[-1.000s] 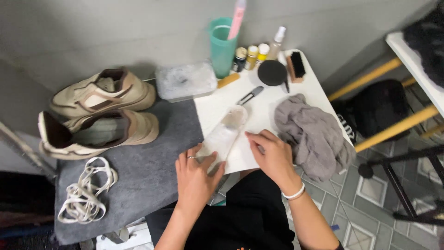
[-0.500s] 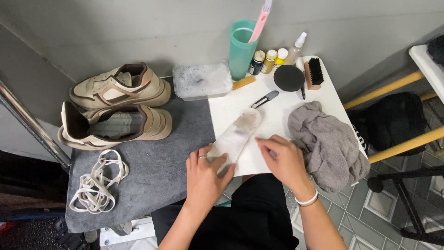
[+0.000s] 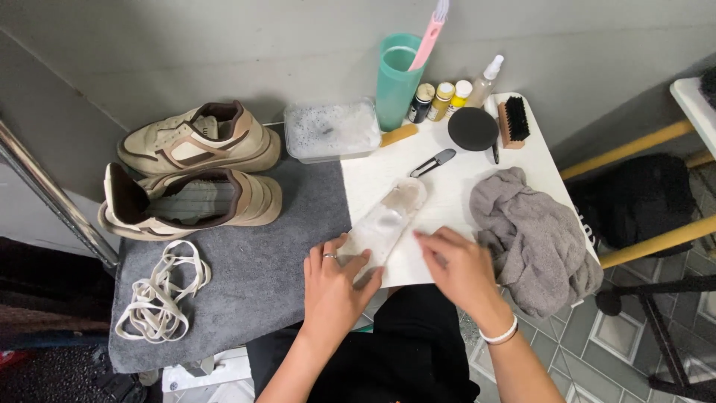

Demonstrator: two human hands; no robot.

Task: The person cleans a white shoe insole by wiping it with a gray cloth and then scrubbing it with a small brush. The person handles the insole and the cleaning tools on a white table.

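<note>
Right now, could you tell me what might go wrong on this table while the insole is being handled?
The insole lies at an angle across the seam between the white table and the grey mat, pinned only by the left hand, so it may slip. The tall cup with its brush looks top-heavy and might tip. The grey cloth overhangs the edge and could slide off.

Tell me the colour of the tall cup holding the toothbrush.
The tall plastic cup is teal green; the toothbrush standing in it is pink. The head view shows it.

Soft even daylight, faint shadows, right hand (image 3: 464,270) slightly motion-blurred, no glare
</note>
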